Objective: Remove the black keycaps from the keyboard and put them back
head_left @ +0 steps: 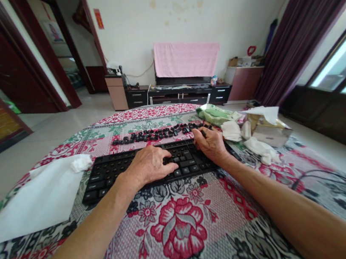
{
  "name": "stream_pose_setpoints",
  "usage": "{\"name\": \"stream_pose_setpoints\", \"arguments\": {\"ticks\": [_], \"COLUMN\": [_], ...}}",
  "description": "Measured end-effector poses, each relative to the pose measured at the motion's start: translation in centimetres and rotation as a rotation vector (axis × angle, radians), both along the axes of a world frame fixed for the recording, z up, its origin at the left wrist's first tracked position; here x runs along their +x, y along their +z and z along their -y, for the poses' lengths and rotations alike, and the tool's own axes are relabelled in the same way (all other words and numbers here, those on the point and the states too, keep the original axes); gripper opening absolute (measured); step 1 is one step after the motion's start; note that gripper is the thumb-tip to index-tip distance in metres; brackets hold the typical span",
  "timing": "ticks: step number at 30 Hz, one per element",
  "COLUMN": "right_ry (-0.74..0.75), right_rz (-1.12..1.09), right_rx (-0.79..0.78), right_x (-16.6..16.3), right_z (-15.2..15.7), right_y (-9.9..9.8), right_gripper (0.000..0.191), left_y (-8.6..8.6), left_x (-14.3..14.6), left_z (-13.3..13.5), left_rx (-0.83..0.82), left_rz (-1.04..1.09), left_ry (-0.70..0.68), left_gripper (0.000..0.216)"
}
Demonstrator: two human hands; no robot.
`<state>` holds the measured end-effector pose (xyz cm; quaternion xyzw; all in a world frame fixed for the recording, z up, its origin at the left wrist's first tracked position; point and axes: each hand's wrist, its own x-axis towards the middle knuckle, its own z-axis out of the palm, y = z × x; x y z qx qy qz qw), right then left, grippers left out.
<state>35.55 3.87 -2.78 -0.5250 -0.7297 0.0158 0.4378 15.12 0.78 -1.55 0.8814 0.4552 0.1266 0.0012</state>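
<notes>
A flat black plastic keyboard (108, 173) lies under both hands. The left hand (150, 164) rests its fingers spread flat on it. The right hand (209, 143) curls its fingers at the far edge; I cannot tell whether they hold anything.

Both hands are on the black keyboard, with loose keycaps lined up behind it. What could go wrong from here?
1. The row of loose black keycaps lies just beyond the right hand. A nudge might scatter them over the floral tablecloth, whose dark patches could hide them.
2. The left hand leans on the black plastic keyboard, which may slide on the cloth.
</notes>
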Motion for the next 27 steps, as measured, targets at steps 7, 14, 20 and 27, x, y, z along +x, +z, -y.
{"name": "stream_pose_setpoints", "arguments": {"ticks": [7, 14, 20, 27], "right_ry": [0.047, 0.092, 0.0, -0.028], "right_rz": [0.123, 0.19, -0.141, -0.373], "right_rx": [0.027, 0.102, -0.055, -0.079], "right_x": [-0.1, -0.2, 0.3, 0.9], "right_z": [0.4, 0.7, -0.3, -0.8], "right_y": [0.0, 0.0, -0.9, 0.1], "right_gripper": [0.034, 0.029, 0.036, 0.036], "left_y": [-0.3, -0.4, -0.6, -0.8], "left_x": [-0.1, -0.2, -0.2, -0.3], "left_z": [-0.1, -0.3, -0.5, -0.7], "left_rx": [-0.036, -0.093, -0.078, -0.088], "left_rz": [0.023, 0.055, 0.058, 0.069], "left_ry": [-0.019, -0.021, -0.037, -0.052], "left_gripper": [0.043, 0.045, 0.048, 0.047]}}
